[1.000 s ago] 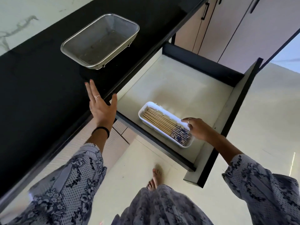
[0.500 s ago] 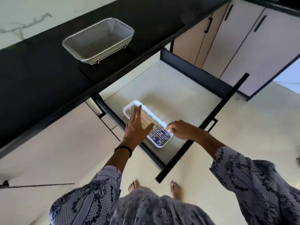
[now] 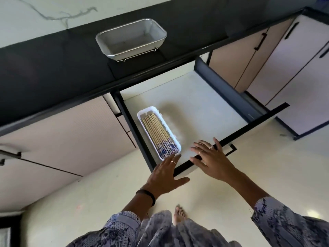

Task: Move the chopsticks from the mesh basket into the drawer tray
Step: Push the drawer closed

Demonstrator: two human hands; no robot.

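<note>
Both hands have drawn back to the drawer's (image 3: 204, 107) front edge, probably to push it shut. Its white tray (image 3: 175, 139) near the front left corner holds the chopsticks (image 3: 157, 133); the mesh basket (image 3: 131, 39) sits emptied. Left hand (image 3: 164, 177) and right hand (image 3: 211, 160) are spread, gripping nothing.

Chopsticks (image 3: 156, 133): tan, blue-patterned ends. Tray (image 3: 142, 114): white. Basket (image 3: 131, 39): silver mesh. Counter (image 3: 53, 68): black. Sleeves (image 3: 292, 227): blue-grey floral.
</note>
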